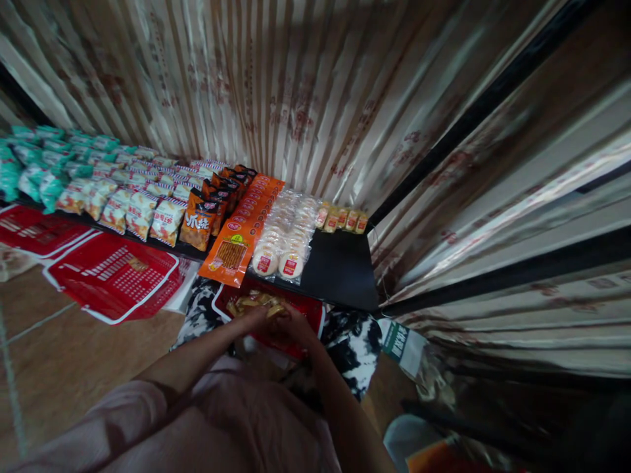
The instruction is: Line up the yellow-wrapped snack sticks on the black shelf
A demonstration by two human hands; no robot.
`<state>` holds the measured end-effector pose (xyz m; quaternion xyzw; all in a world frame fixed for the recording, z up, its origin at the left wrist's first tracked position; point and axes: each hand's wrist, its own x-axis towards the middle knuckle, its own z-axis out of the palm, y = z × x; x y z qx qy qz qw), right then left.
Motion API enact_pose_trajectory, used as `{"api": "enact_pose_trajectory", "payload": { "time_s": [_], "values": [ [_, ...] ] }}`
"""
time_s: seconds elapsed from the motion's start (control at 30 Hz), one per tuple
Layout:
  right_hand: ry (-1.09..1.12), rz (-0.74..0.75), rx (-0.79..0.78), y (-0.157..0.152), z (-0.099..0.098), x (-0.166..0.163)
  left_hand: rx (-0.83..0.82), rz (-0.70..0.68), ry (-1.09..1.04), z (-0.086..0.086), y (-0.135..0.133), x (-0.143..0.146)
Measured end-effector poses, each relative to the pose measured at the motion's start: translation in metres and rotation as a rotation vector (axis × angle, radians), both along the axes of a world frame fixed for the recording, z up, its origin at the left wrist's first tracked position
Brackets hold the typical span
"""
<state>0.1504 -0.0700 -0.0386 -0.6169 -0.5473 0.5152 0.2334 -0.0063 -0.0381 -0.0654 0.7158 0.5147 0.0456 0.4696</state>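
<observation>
Both my hands meet over a red basket (311,310) that rests on a black-and-white patterned cloth (357,348). My left hand (256,320) and my right hand (294,326) are closed around small yellow snack packets (274,310) at the basket's top. More yellow packets (246,303) lie inside the basket. Just beyond it a black shelf (340,269) carries rows of snacks: orange packs (244,230), clear bags of round cakes (286,236) and a short row of small yellow packets (342,219).
Further left along the shelf are dark orange bags (200,223), white-and-orange bags (140,213) and teal bags (29,174). Red baskets (116,276) lie on the tiled floor at left. Striped curtains hang behind and to the right. A green-and-white box (401,341) sits at right.
</observation>
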Motion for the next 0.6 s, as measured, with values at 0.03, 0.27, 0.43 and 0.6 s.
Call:
{"api": "enact_pose_trajectory", "payload": {
  "time_s": [0.03,0.27,0.43,0.6],
  "values": [
    [0.023,-0.017,0.005,0.000,0.003,0.001,0.010,-0.007,0.024,0.003,0.001,0.002],
    [-0.028,-0.070,0.109,0.002,0.015,0.022,0.051,-0.075,-0.032,0.018,0.005,0.009],
    [-0.111,-0.070,0.106,0.002,0.024,0.034,0.037,-0.027,-0.189,0.029,0.004,0.013],
    [-0.039,-0.121,0.122,0.001,0.036,0.042,-0.048,0.057,-0.286,0.052,0.004,0.017]
  ]
}}
